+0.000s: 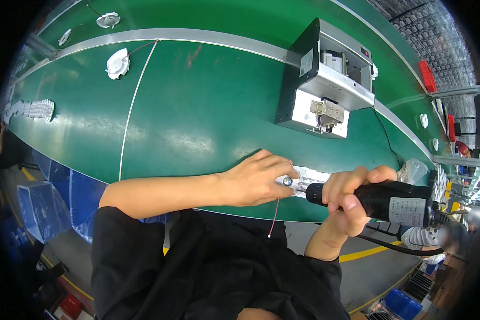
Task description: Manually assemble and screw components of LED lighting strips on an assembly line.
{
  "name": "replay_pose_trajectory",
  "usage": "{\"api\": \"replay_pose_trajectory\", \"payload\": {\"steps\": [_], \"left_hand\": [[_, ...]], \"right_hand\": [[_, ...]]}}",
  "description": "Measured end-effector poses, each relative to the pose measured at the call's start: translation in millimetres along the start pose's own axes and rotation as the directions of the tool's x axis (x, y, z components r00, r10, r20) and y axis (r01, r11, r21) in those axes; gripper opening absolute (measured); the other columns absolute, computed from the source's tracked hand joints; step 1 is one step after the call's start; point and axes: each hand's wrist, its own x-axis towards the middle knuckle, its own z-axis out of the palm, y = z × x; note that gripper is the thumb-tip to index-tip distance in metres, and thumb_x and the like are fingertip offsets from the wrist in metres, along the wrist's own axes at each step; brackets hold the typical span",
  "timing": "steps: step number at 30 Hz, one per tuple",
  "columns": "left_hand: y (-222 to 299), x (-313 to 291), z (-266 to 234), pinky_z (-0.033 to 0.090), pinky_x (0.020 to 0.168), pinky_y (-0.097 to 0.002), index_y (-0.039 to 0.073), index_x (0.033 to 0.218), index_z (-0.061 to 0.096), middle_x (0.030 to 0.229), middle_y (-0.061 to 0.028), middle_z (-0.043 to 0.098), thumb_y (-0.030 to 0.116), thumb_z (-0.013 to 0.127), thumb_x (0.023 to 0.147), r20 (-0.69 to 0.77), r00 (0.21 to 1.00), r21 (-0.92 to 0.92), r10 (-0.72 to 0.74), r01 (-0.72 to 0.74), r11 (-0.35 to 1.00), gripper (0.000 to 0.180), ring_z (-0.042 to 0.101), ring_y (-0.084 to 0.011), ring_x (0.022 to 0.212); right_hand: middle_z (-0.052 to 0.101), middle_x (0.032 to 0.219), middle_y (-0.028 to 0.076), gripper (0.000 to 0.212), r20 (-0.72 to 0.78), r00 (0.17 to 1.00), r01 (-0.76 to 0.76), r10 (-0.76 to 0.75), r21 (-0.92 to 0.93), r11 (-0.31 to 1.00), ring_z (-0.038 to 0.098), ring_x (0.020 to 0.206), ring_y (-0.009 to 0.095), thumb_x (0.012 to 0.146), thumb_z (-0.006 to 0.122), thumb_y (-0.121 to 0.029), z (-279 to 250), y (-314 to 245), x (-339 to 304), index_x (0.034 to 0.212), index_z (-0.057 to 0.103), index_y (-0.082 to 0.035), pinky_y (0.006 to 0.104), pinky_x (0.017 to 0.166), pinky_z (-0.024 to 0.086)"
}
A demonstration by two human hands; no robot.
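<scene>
Well, our right grip (351, 198) clamps the black driver (385, 200), left grip (260, 179) the white part (305, 176); tilting could cause slipping.

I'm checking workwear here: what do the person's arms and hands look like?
The left hand and right hand are bare, with no gloves, rings or watch visible. The forearms are uncovered too; the black sleeves end around the elbows.
</scene>
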Motion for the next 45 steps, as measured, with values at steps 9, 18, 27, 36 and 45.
{"api": "replay_pose_trajectory", "payload": {"steps": [9,18,27,36,45], "left_hand": [[6.3,0.3,-1.6,0.042,0.088,-0.0385,0.016,0.088,0.070,0.113,-0.0028,0.056,0.014,0.073,0.062,0.030,1.000,-0.002,-0.009,0.009,1.000,0.027,0.051,-0.0265,0.113],[2.7,2.0,-9.5,0.042,0.086,-0.0398,0.012,0.088,0.070,0.119,-0.0114,0.050,0.009,0.070,0.060,0.054,0.996,-0.075,-0.076,0.080,0.994,0.028,0.052,-0.0297,0.108],[-6.8,18.2,-65.8,0.031,0.091,-0.0419,0.014,0.110,0.059,0.118,-0.0053,0.051,0.010,0.068,0.059,0.236,0.961,-0.083,-0.141,0.165,0.983,0.052,0.044,-0.0263,0.113],[-148.5,42.6,-164.2,0.029,0.103,-0.0461,0.012,0.133,0.041,0.133,-0.0160,0.042,0.013,0.065,0.068,-0.427,0.869,0.415,-0.248,0.433,0.800,0.070,0.034,-0.0338,0.130],[-201.7,-9.0,-291.6,0.019,0.103,-0.0660,0.012,0.125,0.051,0.129,-0.0152,0.048,0.037,0.064,0.074,-0.638,0.488,0.706,-0.596,0.679,-0.200,0.058,0.032,-0.0343,0.132]], "right_hand": [[0.049,0.065,0.007,0.036,0.151,0.986,0.090,-0.069,-0.139,0.986,0.049,0.051,0.016,0.074,0.060,0.008,1.0,1.3,-22.4,0.100,0.038,-0.006,0.0319,0.050,0.045],[0.050,0.065,0.007,0.040,0.132,0.990,-0.043,0.049,-0.045,0.998,0.050,0.053,0.017,0.073,0.062,0.006,-1.9,4.2,-10.4,0.103,0.039,-0.005,0.0320,0.053,0.045],[0.044,0.060,0.004,0.060,0.056,0.949,0.302,-0.309,0.107,0.947,0.043,0.041,0.013,0.077,0.062,-0.005,-34.5,-24.9,26.3,0.128,0.033,-0.004,0.0258,0.039,0.041],[0.042,0.059,0.004,0.056,0.037,0.945,0.327,-0.326,-0.025,0.945,0.036,0.038,0.011,0.075,0.060,-0.008,-40.4,-11.3,20.3,0.123,0.033,0.000,0.0225,0.037,0.036],[0.054,0.076,0.010,0.055,0.261,0.933,0.233,-0.250,0.093,0.968,0.048,0.053,0.020,0.081,0.062,0.002,-31.8,-22.8,18.7,0.129,0.036,-0.006,0.0342,0.047,0.041]]}}
